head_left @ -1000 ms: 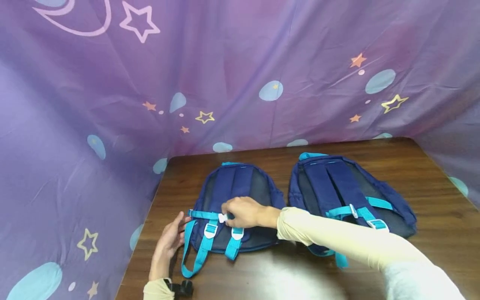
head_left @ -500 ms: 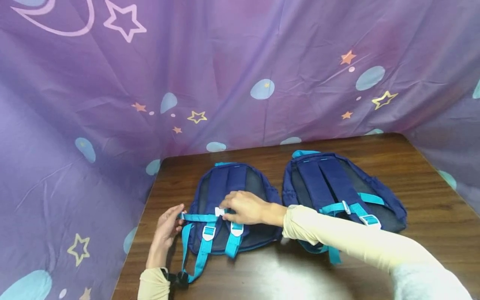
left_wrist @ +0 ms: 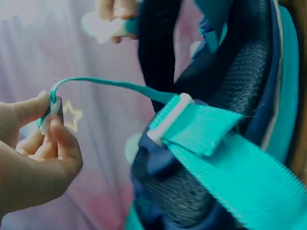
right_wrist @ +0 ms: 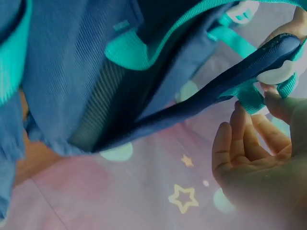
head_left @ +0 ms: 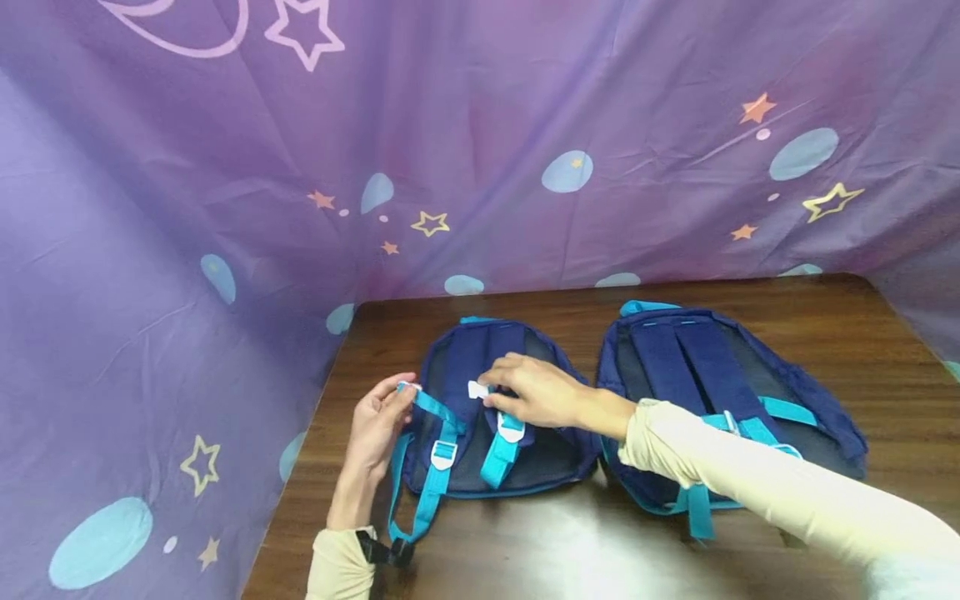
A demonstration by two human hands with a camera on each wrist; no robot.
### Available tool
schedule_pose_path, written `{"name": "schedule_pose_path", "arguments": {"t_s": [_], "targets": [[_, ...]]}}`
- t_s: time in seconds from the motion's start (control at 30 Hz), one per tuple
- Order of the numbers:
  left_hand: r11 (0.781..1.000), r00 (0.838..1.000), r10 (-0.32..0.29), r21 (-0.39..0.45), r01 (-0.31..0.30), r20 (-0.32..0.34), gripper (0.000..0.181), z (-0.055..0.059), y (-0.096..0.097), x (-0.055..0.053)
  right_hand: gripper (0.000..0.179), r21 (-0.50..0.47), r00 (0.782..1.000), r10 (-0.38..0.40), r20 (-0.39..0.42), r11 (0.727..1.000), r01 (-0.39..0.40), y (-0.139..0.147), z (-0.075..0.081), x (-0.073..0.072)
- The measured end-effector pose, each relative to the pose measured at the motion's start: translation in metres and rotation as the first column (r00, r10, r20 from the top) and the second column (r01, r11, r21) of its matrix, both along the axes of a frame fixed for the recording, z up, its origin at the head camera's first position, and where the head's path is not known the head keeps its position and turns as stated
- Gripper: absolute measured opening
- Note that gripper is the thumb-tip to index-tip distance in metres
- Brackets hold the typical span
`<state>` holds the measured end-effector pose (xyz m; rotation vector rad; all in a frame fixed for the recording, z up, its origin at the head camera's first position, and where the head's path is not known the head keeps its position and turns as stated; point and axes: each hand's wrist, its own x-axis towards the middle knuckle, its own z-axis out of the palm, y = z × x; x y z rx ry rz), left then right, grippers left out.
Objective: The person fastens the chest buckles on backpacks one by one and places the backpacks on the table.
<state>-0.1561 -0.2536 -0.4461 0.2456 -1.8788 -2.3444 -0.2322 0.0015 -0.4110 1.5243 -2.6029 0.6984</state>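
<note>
The left backpack [head_left: 457,354], navy with turquoise webbing, lies with its shoulder straps facing up. My left hand [head_left: 381,425] pinches the end of a thin turquoise chest strap [left_wrist: 112,82], where a small white buckle piece [left_wrist: 50,115] sits between thumb and fingers. That strap runs to the left shoulder strap. In my right hand [head_left: 536,392], thumb and fingers pinch another white buckle piece [head_left: 476,389] by its turquoise webbing [right_wrist: 250,98], lifting the right shoulder strap [right_wrist: 192,103]. A gap separates the two buckle pieces. Part of the right-hand grip is hidden behind the strap.
A second navy backpack [head_left: 693,358] lies at the right, its chest strap [head_left: 731,422] across its straps; my right forearm passes over its lower part. Both bags rest on a brown wooden table [head_left: 832,333]. A purple patterned curtain [head_left: 495,100] hangs behind and at the left.
My left hand has taken hold of the chest strap's end and raised it. My right hand has lifted its white buckle piece, pulling the shoulder strap up. A gap between the pieces now shows.
</note>
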Motion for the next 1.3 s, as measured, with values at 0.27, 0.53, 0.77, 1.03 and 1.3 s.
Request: {"name": "schedule_pose_path", "arguments": {"t_s": [0.27,0.53,0.77,1.03,1.3], "targets": [[0.962,0.989,-0.128,-0.252,0.106,-0.072,0.028,0.015,0.034,-0.008,0.031,0.029,1.0,-0.022,0.007,0.999,0.022,0.006,0.015,-0.006],[0.913,0.919,-0.39,-0.108,0.394,0.059,0.044,0.011,0.05,-0.008,0.027,0.046,1.0,-0.009,0.001,0.999,0.009,0.006,0.009,-0.002],[0.913,0.913,-0.406,-0.02,0.407,0.034,0.049,0.003,0.052,-0.005,0.025,0.021,0.996,-0.015,-0.091,1.0,0.017,0.004,0.004,0.0],[0.918,0.969,-0.219,-0.359,0.167,-0.111,0.033,0.02,0.046,-0.019,0.026,-0.045,0.991,-0.099,-0.086,0.994,0.095,0.014,0.022,-0.006],[0.251,0.805,-0.555,-0.965,-0.08,-0.211,0.038,0.045,0.036,-0.027,0.021,-0.021,0.98,-0.07,-0.187,0.998,0.067,0.024,0.024,-0.005]]}}
